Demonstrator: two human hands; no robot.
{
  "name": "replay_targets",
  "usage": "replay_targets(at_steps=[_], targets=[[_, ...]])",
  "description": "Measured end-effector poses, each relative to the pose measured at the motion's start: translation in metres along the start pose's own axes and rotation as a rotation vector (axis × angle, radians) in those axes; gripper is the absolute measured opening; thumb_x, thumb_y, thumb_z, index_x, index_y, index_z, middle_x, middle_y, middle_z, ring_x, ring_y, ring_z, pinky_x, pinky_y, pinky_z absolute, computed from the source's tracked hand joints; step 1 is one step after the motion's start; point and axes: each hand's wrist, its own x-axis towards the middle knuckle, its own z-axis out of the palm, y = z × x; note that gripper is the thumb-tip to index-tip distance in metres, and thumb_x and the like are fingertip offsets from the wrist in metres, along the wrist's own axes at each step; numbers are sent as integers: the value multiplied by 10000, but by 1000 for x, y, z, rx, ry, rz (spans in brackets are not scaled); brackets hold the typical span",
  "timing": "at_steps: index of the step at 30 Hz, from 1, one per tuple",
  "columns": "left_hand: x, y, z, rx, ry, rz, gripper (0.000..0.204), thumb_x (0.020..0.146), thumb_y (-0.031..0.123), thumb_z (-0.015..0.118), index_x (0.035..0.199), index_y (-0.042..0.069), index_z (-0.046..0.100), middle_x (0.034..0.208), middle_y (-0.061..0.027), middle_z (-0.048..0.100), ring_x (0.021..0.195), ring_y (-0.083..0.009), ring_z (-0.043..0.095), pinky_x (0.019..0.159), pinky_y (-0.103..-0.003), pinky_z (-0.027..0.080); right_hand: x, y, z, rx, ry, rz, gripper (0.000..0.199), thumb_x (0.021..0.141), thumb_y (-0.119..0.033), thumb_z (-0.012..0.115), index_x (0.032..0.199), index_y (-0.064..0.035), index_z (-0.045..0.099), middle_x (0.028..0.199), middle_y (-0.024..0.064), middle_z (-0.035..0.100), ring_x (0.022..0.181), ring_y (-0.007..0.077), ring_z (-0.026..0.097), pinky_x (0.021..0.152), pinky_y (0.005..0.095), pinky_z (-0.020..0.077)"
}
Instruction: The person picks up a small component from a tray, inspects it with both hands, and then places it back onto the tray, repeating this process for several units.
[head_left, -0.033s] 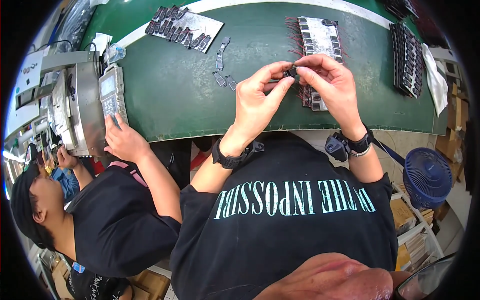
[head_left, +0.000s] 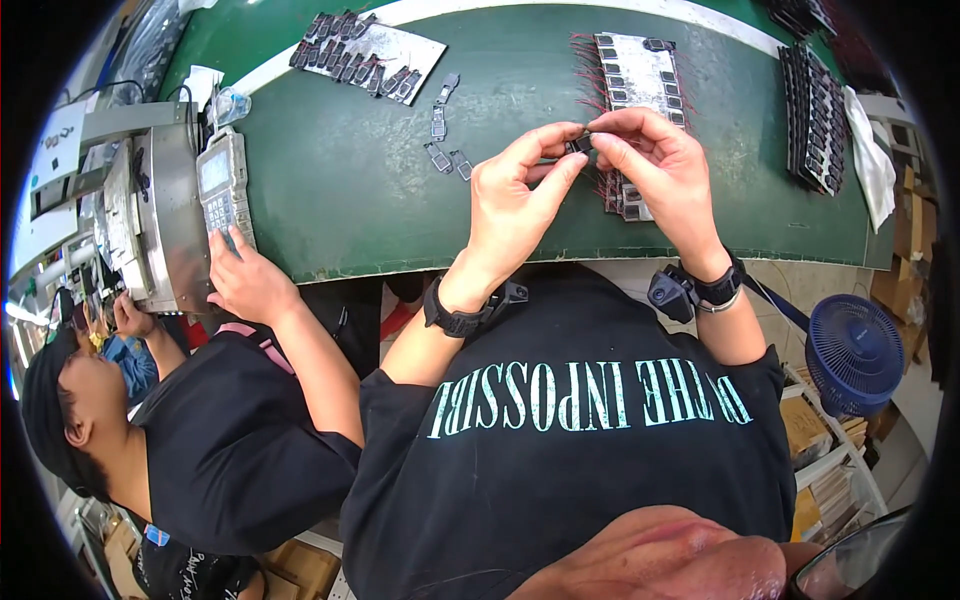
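Note:
Between my two hands is a small black rectangular part (head_left: 580, 146), pinched at the fingertips above the green table. My left hand (head_left: 523, 185) grips it with thumb and forefinger. Thumb and fingertips of my right hand (head_left: 655, 165) close on its other side; the fingers cover much of it. Behind my right hand lies a white board (head_left: 637, 75) lined with similar black parts with thin red wires. Left of my hands, several loose black parts (head_left: 438, 122) rest on the table. Farther left, another white board (head_left: 405, 48) carries rows of them.
A stack of filled boards (head_left: 812, 120) stands at the table's right end beside a white cloth (head_left: 872, 165). At left, a co-worker's hand (head_left: 250, 280) touches a grey keypad device (head_left: 222, 175) next to a metal machine (head_left: 175, 220). A blue fan (head_left: 855, 355) is at lower right.

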Motion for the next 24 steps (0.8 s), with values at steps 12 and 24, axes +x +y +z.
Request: replay_targets(at_steps=[12,24], targets=[[-1,0,-2,61,-88,6,324,902,45,733,1222,5,694,1021,-117,752,915,-135,721,818,-282,599,7,8,-21,30,-190,100,162,976,-73,663,1118,-4,624,1054,11,634,870,74,623,778,230,527],[2,10,2,80,-139,-35,406,911,20,682,1308,16,598,923,-75,731,868,-137,713,798,-282,582,-1,-2,-11,-164,-197,83,198,992,-34,596,1185,-10,557,1051,46,626,976,106,620,805,270,534]])
